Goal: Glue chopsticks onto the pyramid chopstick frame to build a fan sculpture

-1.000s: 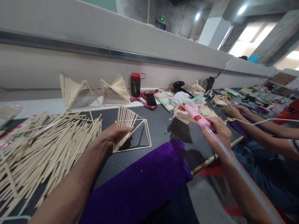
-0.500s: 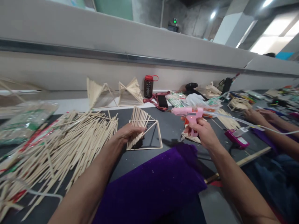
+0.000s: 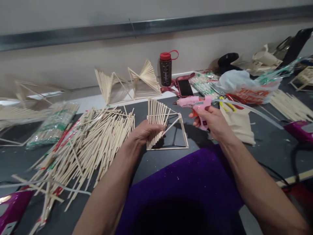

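Observation:
My left hand [image 3: 149,130] grips the fanned slats of a small wooden stick frame [image 3: 184,132], thumb across the sticks. The frame stands on the dark table, its square base flat and its open side facing right. In my right hand [image 3: 211,120] is a pink glue gun [image 3: 193,102], its nozzle pointing left, above and beside the frame's upper right corner without touching it. A clear glue stick [image 3: 249,112] trails from the gun's back. A large heap of loose sticks [image 3: 97,143] lies left of my left hand.
Two finished-looking twisted stick models [image 3: 146,80] stand by the wall beside a red-capped bottle [image 3: 165,70] and a phone [image 3: 185,88]. Bagged sticks [image 3: 55,122] lie left. Yellow-handled pliers [image 3: 227,103], a cloth bag [image 3: 241,125] and a plastic bag [image 3: 246,86] are right. Purple cloth [image 3: 181,182] lies in front.
The view has tilted down and turned, so the other person's hands at the right are out of sight. The glue gun is slightly nearer the frame. Both hands keep their holds.

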Demonstrator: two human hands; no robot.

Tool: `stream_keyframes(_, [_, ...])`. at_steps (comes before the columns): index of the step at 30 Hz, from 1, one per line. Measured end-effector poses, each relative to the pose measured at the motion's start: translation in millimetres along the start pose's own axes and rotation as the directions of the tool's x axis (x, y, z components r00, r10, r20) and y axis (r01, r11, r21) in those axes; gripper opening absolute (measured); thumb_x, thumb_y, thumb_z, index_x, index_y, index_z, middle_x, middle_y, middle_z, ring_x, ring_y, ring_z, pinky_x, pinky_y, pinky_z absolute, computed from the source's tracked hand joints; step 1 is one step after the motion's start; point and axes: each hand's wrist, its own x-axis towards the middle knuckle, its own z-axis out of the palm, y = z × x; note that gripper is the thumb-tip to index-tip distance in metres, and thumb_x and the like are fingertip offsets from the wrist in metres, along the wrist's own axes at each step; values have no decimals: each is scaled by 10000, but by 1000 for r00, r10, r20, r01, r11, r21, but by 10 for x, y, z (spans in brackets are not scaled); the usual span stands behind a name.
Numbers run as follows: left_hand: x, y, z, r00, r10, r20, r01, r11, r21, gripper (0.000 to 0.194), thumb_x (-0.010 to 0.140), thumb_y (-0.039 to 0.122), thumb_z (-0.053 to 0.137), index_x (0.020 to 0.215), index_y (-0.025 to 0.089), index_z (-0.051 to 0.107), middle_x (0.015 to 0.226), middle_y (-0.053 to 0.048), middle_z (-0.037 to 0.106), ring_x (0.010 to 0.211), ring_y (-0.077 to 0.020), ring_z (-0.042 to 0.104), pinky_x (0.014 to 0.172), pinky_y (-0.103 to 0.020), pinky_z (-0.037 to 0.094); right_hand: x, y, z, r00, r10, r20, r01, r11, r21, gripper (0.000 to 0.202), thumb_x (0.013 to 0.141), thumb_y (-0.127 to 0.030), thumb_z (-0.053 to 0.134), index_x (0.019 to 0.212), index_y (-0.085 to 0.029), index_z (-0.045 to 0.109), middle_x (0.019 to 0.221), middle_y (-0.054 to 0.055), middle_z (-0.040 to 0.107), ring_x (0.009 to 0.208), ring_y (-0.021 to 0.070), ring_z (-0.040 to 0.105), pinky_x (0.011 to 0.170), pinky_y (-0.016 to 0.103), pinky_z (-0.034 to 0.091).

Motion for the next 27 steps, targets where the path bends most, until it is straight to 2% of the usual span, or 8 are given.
stream_keyframes(3, [-8,2,10,1000,-9,-7,9,1000,8,194,558,155,761,721,113,666,580,-21,628,495,-124,550,490,-251,459,17,98,28,1000,5,-6,-5,1000,-18,347,754,-489,679,879,-168,640,824,41,708,495,80,574,430,198,420])
stream_keyframes(8, [-33,23,29,1000,-1,16,1,1000,-22,209,533,156,768,708,128,657,562,-10,624,490,-125,544,473,-251,440,4,119,87,999,1,-44,-6,992,-128,394,758,-539,654,774,-146,657,554,8,605,434,82,495,376,193,318])
stream_keyframes(10, [-39,38,36,999,-15,31,16,999,-37,217,515,151,771,695,131,652,564,-8,626,488,-124,542,473,-252,435,-2,120,106,999,-4,-39,-2,987,-162,406,761,-550,642,772,-145,664,505,-1,572,422,85,474,372,196,298])
stream_keyframes(18, [-67,53,57,999,12,48,-11,999,-37,162,544,149,758,628,184,624,581,-2,626,525,-137,534,515,-264,445,-7,144,142,999,-34,-38,27,987,-160,389,755,-545,643,792,-158,636,588,3,609,443,84,482,383,202,317])
stream_keyframes(27, [-57,51,55,999,-2,35,3,1000,-6,150,534,158,757,604,186,627,581,-14,624,546,-157,542,518,-274,446,3,172,118,999,-48,-17,44,980,-195,379,802,-534,614,766,-157,619,542,-7,576,444,82,479,397,197,313])
